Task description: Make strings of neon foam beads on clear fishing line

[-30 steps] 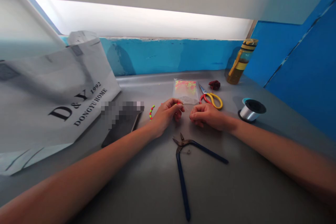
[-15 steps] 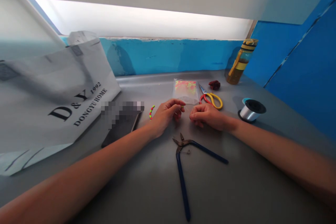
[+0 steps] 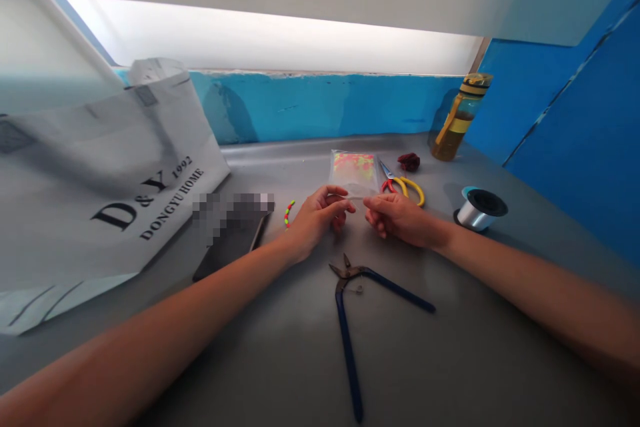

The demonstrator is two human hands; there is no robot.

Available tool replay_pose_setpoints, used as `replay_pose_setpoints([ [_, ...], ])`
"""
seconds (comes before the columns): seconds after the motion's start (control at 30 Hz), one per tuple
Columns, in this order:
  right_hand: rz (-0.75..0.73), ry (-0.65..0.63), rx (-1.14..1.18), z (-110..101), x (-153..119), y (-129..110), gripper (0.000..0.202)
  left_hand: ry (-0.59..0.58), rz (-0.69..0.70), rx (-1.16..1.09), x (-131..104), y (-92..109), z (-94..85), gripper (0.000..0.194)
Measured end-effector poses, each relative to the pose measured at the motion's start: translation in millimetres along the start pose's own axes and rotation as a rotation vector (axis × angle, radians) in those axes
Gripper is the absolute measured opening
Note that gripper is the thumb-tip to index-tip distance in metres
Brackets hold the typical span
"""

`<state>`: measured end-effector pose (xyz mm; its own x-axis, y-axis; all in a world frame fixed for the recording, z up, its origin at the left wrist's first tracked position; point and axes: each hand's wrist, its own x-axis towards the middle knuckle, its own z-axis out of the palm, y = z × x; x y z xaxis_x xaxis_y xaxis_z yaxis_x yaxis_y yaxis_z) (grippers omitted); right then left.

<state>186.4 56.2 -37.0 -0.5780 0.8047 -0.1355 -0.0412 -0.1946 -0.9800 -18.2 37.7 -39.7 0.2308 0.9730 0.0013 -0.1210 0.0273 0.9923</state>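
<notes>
My left hand [image 3: 325, 213] is closed in a pinch, with the thumb against the fingers. Facing it across a small gap, my right hand [image 3: 393, 217] pinches too, its fingers curled. A thin clear line [image 3: 359, 204] shows faintly between the two sets of fingertips; its ends are too fine to follow. Beside my left wrist lies a short string of red and green beads [image 3: 289, 211]. Just beyond the hands is a clear bag of pink and yellow beads [image 3: 354, 163]. Pliers [image 3: 349, 273] with blue handles lie spread open below the hands.
Scissors [image 3: 413, 192] with red and yellow handles touch the area behind my right hand. A spool of clear line [image 3: 477, 212] stands right, a bottle [image 3: 457, 123] and a dark red bundle [image 3: 409, 161] behind. Left are a dark flat object [image 3: 230, 247] and a large white bag [image 3: 165, 127].
My right hand's fingertips have lifted slightly and turned, now level with the left fingertips. The small green bead seen at my left fingertips no longer shows. Everything on the table stays put.
</notes>
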Motion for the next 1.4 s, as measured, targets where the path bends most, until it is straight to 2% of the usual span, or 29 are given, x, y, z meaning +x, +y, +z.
replay_pose_setpoints([
  [0.1,-0.008,0.032,-0.028,1,2,5,0.039,-0.019,0.004,0.002,1,-1,0.4,0.028],
  [0.3,-0.048,0.034,0.040,1,3,4,0.036,0.019,-0.006,0.005,3,-2,-1.0,0.026],
  [0.43,-0.001,0.011,0.078,-1,2,1,0.042,0.019,-0.010,-0.014,2,-1,-0.8,0.026],
  [0.6,-0.009,0.061,0.147,-1,4,2,0.030,0.012,-0.021,-0.036,2,-2,-1.3,0.028],
  [0.73,-0.056,0.074,0.160,0,5,3,0.028,0.001,-0.028,-0.037,2,-3,-3.1,0.031],
  [0.83,-0.069,0.086,0.151,1,5,4,0.031,-0.015,-0.009,0.019,2,0,-2.0,0.023],
  [0.97,-0.056,0.113,0.146,1,5,4,0.029,-0.013,-0.016,0.134,-1,6,3.0,0.032],
  [1.17,-0.039,0.085,0.190,0,4,2,0.021,0.022,-0.027,0.266,-5,6,5.0,0.032],
  [1.4,0.013,0.017,0.218,-3,0,-2,0.028,0.025,-0.026,0.063,0,3,4.7,0.033],
])
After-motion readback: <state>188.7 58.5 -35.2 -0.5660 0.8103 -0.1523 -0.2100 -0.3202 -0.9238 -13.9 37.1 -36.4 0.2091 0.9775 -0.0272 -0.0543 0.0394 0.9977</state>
